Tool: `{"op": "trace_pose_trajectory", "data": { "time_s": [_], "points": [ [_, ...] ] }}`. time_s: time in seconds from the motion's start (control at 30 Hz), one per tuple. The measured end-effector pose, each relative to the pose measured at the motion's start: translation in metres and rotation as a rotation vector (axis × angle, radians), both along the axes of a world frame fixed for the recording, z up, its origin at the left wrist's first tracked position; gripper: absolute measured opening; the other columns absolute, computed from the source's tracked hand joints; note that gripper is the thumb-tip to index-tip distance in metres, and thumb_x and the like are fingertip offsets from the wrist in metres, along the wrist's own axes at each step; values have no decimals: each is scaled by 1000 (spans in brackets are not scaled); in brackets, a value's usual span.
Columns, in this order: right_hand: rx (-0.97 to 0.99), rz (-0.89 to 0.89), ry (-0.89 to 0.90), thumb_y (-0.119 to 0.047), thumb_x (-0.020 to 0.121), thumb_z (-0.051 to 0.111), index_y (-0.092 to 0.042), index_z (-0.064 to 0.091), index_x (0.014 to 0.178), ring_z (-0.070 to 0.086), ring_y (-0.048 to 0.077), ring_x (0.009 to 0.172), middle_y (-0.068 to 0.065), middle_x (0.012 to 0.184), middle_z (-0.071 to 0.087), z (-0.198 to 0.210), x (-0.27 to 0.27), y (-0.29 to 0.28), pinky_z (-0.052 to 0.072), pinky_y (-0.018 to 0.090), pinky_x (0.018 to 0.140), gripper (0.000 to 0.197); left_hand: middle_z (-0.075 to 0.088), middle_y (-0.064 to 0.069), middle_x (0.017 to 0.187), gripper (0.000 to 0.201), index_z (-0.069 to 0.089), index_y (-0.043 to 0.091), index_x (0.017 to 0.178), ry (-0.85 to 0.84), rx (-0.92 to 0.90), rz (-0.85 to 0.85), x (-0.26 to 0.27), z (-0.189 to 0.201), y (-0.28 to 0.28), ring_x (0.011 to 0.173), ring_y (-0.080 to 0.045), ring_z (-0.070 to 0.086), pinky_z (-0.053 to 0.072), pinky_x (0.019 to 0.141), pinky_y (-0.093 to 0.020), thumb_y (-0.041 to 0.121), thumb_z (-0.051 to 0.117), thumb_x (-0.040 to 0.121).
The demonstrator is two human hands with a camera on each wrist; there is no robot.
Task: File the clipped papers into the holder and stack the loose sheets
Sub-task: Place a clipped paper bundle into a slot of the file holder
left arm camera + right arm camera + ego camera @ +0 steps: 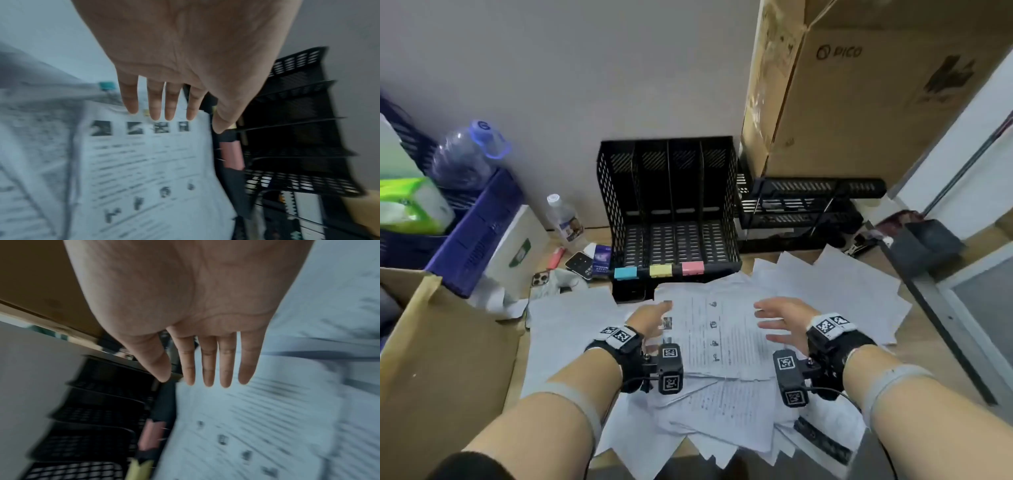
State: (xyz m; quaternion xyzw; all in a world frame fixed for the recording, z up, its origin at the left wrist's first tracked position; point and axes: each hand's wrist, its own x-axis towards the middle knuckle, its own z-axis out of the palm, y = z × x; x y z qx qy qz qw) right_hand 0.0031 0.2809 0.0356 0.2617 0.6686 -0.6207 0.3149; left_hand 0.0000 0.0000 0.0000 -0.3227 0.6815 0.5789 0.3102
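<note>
A large cardboard box [859,89] marked PICO is standing at the back right against the wall, and a second cardboard box [431,342] is sitting at the near left. A blue crate [479,236] is resting at the left with a clear jug [465,154] lying on top of it.

The desk [924,346] is lying mostly under a wide scatter of loose sheets [835,291], overlapping at many angles from the front edge up to the holder. On top, in the middle, a printed sheet [719,335] with lines of text and small pictures is lying face up.

The black mesh file holder [667,205] is standing at the back centre against the wall, its four upright slots showing no papers. Along its front lip a blue clip [625,273], a yellow clip [661,270] and a pink clip [692,268] are sitting in a row; whether they are clamping papers cannot be told. A black stacked tray [804,205] is sitting just to the right of the holder.

The left hand [650,320] is hovering over the left edge of the printed sheet, fingers straight and spread, grasping nothing. The right hand [782,318] is hovering over the sheet's right side, palm turned inward, fingers likewise extended and released. Both wrist views are blurred, yet each is showing a flat palm with straight fingers [154,105] over the paper.

A small bottle [563,219], a phone [580,264] and a red lighter [556,257] are lying left of the holder.
</note>
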Motion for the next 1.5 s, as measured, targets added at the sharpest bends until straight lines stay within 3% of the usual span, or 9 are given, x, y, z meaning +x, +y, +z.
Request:
{"op": "trace_pose_trajectory", "data": {
  "time_s": [0.13,0.3,0.53,0.7,0.9,1.1,1.2,1.33,1.5],
  "points": [
    [46,32,-112,-26,91,63,-16,62,121,52,19,120,0,129,57,-40,16,6,48,40,94,32,55,-10,99,38,55,10,119,-60,-158,-55,17,-50,-7,91,-27,53,45,67,-35,39,57,94],
    [116,151,-93,-20,95,56,-17,60,125,49,20,126,0,135,54,-68,28,0,42,43,105,31,64,-24,128,71,48,7,141,9,-277,-49,27,-72,-6,115,-40,64,52,99,-52,24,75,78],
    [379,438,63,-22,95,53,-19,64,123,50,19,126,0,136,57,-83,37,-8,40,35,107,30,62,-11,134,55,59,8,133,44,-435,-180,31,-66,3,119,-29,61,47,104,-34,27,75,84],
    [388,424,82,-20,95,52,-20,66,120,51,17,124,0,134,59,-87,43,-9,34,30,106,28,56,2,65,32,53,18,63,77,-466,-202,33,-64,9,59,-14,52,40,57,-22,28,72,87],
    [426,335,136,-14,93,54,-16,59,122,54,16,109,5,130,59,-82,45,-16,39,26,93,29,68,-8,120,30,62,9,124,290,-372,-221,41,-53,29,110,-27,63,48,93,-30,11,58,95],
    [748,438,491,-23,81,66,-24,29,146,24,25,144,5,158,15,-44,9,-27,28,36,114,75,71,-9,97,21,68,14,105,402,-257,-226,45,-30,10,88,-26,69,62,76,-37,2,53,96],
    [799,622,451,-34,80,65,-28,39,141,44,28,131,4,146,42,-28,-11,-33,37,42,110,66,74,-17,98,19,71,5,108,356,-187,-236,42,-17,-9,78,-25,71,63,71,-38,5,58,95],
    [678,538,334,-19,83,54,-16,68,86,64,30,85,12,95,68,-25,-10,-32,47,28,64,15,71,-15,89,15,72,6,102,362,-148,-93,40,-6,-23,67,-20,68,58,57,-27,13,72,89],
    [528,346,269,-21,93,54,-11,69,104,61,30,94,14,106,69,-32,23,-29,43,28,71,22,76,-22,96,17,70,3,103,336,16,127,44,3,-26,84,-35,75,62,80,-45,4,73,86]
  ]
}}
